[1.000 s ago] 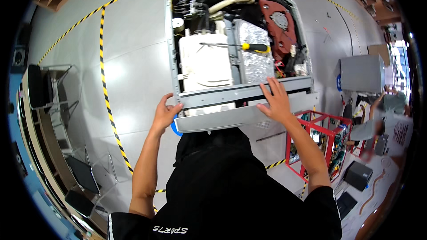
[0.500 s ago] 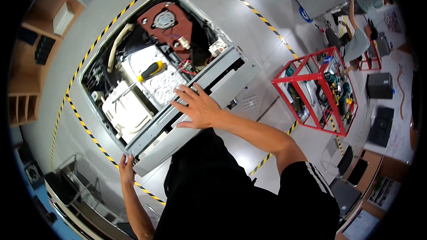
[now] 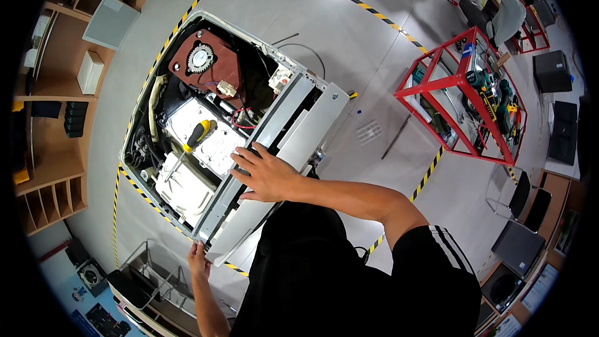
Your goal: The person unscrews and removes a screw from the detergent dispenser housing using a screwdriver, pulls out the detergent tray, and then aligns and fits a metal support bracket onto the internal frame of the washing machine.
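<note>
An open-topped appliance cabinet, which looks like a washing machine (image 3: 143, 81), stands before me with its inner parts showing. My right hand (image 3: 265, 176) lies with spread fingers over the metal front rail (image 3: 288, 107) and the top of the pale front panel (image 3: 318, 126). At the panel's near left corner, my left hand (image 3: 198, 262) has its fingers closed round the edge; part of that grip is hidden. A yellow-and-black screwdriver (image 3: 198, 135) rests across the silvery plate and white plastic box (image 3: 187, 190). A reddish-brown plate (image 3: 215, 53) carries a toothed wheel.
A red-framed cart (image 3: 430, 90) with power tools stands to the right. Wooden shelves (image 3: 62, 143) line the left. Yellow-black tape (image 3: 355, 1) marks the floor around me. A plastic parts tray (image 3: 369, 131) and a dark rod (image 3: 396, 137) lie on the floor. Another person (image 3: 506, 19) works at upper right.
My view has shifted and turned, so the cabinet and the room sit differently in it. Both hands keep their places on the front rail and the panel corner. The screwdriver stays on top.
</note>
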Motion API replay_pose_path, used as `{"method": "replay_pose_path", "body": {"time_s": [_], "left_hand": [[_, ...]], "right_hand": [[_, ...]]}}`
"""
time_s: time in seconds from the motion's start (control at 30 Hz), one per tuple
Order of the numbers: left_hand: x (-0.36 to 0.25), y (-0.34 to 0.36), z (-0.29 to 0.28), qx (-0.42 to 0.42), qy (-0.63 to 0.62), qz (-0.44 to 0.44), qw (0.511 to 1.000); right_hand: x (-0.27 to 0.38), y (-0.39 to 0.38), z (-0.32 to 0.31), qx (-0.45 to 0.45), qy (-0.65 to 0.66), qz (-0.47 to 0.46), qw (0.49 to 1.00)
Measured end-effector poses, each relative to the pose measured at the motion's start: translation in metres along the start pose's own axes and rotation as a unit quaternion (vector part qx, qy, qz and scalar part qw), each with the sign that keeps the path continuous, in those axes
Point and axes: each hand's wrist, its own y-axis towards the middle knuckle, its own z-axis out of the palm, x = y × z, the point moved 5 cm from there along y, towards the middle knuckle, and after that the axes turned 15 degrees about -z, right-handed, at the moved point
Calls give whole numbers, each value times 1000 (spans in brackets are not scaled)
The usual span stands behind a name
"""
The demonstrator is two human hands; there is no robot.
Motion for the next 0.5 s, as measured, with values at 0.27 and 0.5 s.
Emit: {"method": "replay_pose_path", "body": {"time_s": [0.27,0.5], "left_hand": [[1,-5,19,55,-87,49,993],[7,2,13,74,-90,49,992]], "right_hand": [[-1,0,-4,19,13,14,1000],[-1,2,-2,27,19,11,999]]}}
